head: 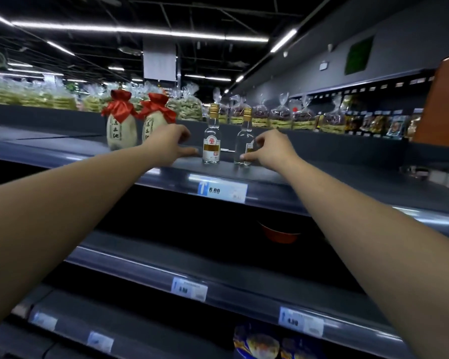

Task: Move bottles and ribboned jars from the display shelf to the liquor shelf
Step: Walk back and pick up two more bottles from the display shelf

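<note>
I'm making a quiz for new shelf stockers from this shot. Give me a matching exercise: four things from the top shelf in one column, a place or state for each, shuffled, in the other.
Things:
1. left ribboned jar
2. left clear bottle
3. right clear bottle
4. price tag reading 6.00

Places or states:
A. touched by the right hand
B. on the shelf's front edge
C. farthest left
D. between the two hands, untouched

Pairs: 1-C, 2-D, 3-A, 4-B

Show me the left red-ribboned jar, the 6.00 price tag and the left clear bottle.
Left ribboned jar [121,133]: head view, cream body.
6.00 price tag [222,190]: head view, tag middle.
Left clear bottle [212,145]: head view, front label.
</note>
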